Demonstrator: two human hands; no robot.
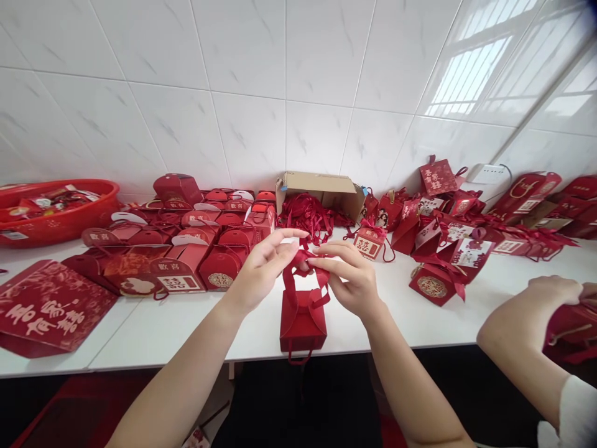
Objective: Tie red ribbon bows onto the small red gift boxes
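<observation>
A small red gift box (303, 323) stands near the front edge of the white table, right below my hands. Red ribbon (289, 283) rises from it in loops. My left hand (268, 264) pinches the ribbon just above the box, thumb and forefinger together. From the other side my right hand (349, 274) has its fingertips closed on the same ribbon. Both hands nearly meet there, and the fingers partly cover where the ribbon crosses.
Rows of red boxes (180, 274) stand at left, beside a red basin (60, 211) of small packets. Behind my hands, a cardboard box (321, 182) holds loose ribbons. Beribboned boxes (433, 283) crowd the right. A co-worker's hand (555, 289) holds a red item at far right.
</observation>
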